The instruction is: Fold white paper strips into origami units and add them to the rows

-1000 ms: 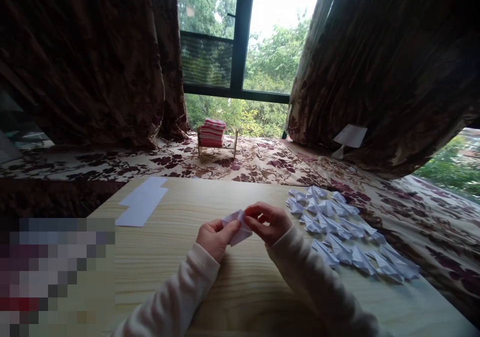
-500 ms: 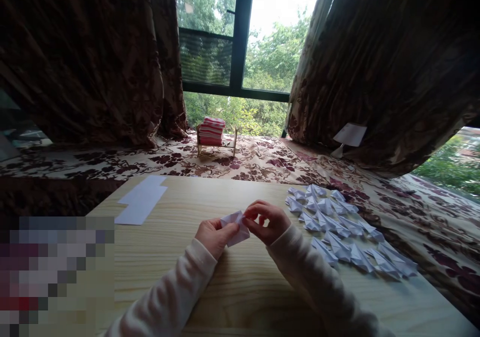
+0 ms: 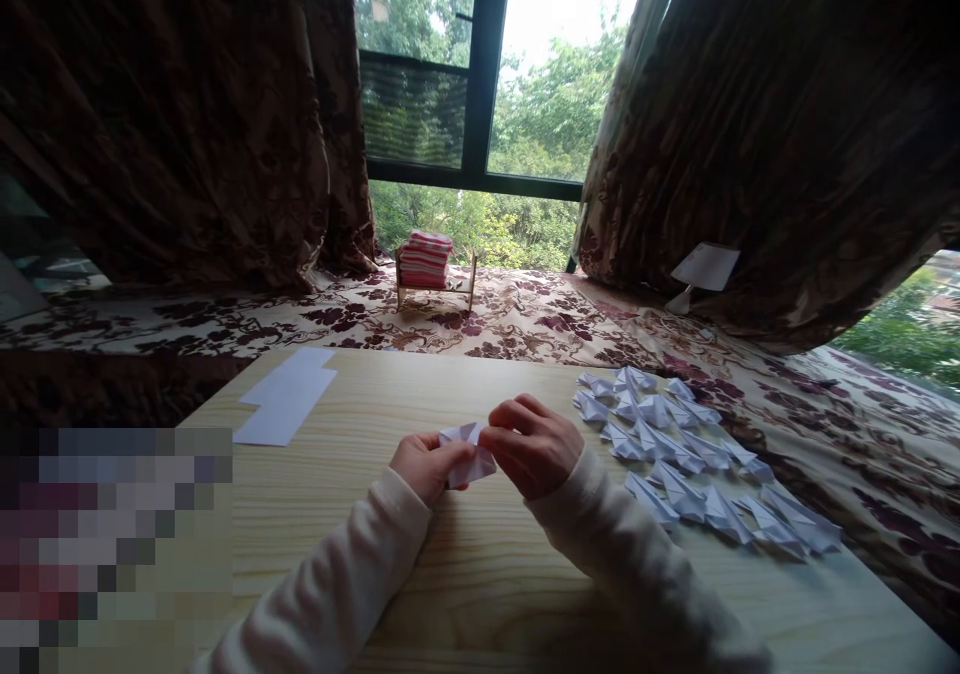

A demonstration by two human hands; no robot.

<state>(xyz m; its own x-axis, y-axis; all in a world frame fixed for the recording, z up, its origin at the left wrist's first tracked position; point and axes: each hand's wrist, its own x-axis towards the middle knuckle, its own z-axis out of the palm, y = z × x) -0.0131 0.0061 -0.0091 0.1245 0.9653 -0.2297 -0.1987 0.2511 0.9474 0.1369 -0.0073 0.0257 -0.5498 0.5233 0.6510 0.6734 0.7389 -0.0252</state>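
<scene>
Above wooden table (image 3: pixel 465 574), centre: small white paper piece (image 3: pixel 466 462), part-folded; left hand (image 3: pixel 427 464) closed on its lower edge; right hand (image 3: pixel 534 446) pinching top; crease probably sharpest with edges aligned, pressure even; folded pieces (image 3: pixel 675 444) rowed to right; blank sheets (image 3: pixel 289 399) far left

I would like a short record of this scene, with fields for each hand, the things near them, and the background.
Left: left hand pinches a folded paper piece in its fingers.
Right: right hand grips the same piece from the other side.
Surface: wooden table.
Right of hands: group of folded pieces on the table.
Far left: flat white sheets.
Background: small wooden rack with striped cloth, window, dark curtains.
</scene>
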